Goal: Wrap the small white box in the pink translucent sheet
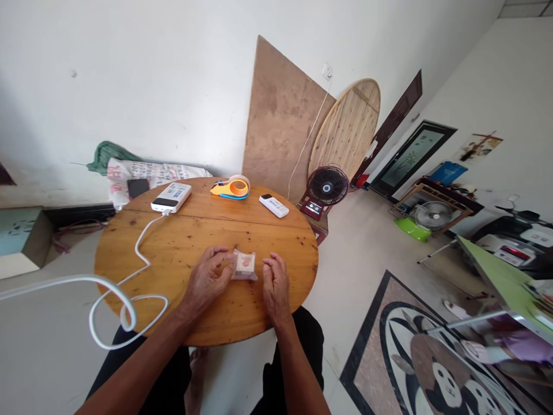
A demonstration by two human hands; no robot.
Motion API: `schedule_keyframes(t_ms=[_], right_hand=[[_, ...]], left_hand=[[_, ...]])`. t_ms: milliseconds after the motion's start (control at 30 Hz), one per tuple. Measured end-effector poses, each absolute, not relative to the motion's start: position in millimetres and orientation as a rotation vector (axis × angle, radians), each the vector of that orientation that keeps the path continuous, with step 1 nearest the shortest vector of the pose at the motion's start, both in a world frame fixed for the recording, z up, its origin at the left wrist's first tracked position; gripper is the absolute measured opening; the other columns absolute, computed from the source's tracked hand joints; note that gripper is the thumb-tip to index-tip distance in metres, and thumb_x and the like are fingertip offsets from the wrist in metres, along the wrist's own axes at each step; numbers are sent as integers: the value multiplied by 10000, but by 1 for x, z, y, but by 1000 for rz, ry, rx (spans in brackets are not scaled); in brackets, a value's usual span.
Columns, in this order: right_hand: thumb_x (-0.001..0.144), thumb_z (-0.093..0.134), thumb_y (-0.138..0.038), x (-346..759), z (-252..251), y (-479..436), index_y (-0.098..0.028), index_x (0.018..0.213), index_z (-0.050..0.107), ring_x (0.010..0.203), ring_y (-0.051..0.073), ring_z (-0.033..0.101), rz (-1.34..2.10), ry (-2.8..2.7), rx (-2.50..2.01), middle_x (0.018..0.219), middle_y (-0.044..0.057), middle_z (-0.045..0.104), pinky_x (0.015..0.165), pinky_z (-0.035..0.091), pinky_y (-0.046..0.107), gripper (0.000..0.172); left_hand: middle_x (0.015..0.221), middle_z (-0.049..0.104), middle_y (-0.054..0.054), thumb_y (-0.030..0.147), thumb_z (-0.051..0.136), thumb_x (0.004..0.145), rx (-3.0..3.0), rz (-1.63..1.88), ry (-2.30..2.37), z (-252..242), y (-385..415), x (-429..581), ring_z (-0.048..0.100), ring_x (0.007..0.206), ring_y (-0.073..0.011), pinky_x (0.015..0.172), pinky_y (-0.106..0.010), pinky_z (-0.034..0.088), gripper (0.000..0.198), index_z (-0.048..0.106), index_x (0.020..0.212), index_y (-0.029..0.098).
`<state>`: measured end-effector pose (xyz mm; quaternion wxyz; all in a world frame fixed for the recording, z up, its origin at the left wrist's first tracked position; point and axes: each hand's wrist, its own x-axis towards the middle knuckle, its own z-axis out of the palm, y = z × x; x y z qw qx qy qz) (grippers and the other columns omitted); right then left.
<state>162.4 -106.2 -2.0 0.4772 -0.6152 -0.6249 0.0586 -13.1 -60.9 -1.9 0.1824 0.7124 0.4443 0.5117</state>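
A small square packet in clear wrapping (245,264), white with a reddish mark, lies on the round wooden table (173,248) between my hands. At its left side is my left hand (210,275), fingers apart and curved, the fingertips close to the wrapping; whether they touch it cannot be made out. To the right of the packet, with a small gap, my right hand (275,282) rests with loosely bent fingers and nothing in it.
Toward the table's far side are a white power bank (171,197) with a white cable (140,242), an orange tape dispenser (233,187) and a second white device (274,206). A black fan (327,185) stands beyond the right edge. The cable loops past the table's left front edge.
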Motion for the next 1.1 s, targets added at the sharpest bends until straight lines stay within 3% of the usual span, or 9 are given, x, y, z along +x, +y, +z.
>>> schedule_keyframes(t_ms=[167,400,567,767,1100], right_hand=[[925,371,-245,163,-3,-106,-187,1010,606,1173,179,478,169,-1531,-1516,1219,101,532,1023,361,365,257],[918,384,-247,163,-3,-106,-196,1006,618,1159,184,495,147,-1527,-1517,1213,95,546,1005,380,372,254],[919,379,-242,163,-2,-106,-200,1009,614,1156,185,499,157,-1535,-1520,1213,94,546,1002,383,373,255],[919,374,-236,163,-2,-105,-197,1003,613,1167,188,491,157,-1545,-1544,1217,96,544,993,383,370,256],[922,366,-232,163,-4,-105,-199,1013,607,1167,188,483,174,-1534,-1527,1217,95,539,998,375,372,261]], left_hand=[[1049,565,-74,259,499,805,1960,1405,1251,-1,-63,-13,577,976,-179,609,-208,533,214,664,925,193],[1018,575,-63,272,510,810,2018,1430,1269,-1,-63,-12,585,946,-175,744,-263,536,203,671,907,195],[1014,574,-63,278,513,811,2012,1408,1265,-3,-62,-13,588,925,-173,689,-253,535,202,668,914,200],[999,582,-63,276,520,805,2030,1420,1269,-2,-61,-12,591,939,-183,785,-294,527,191,669,892,195],[1014,578,-70,276,513,814,2084,1394,1276,-7,-59,-14,583,958,-191,805,-302,515,203,662,918,185]])
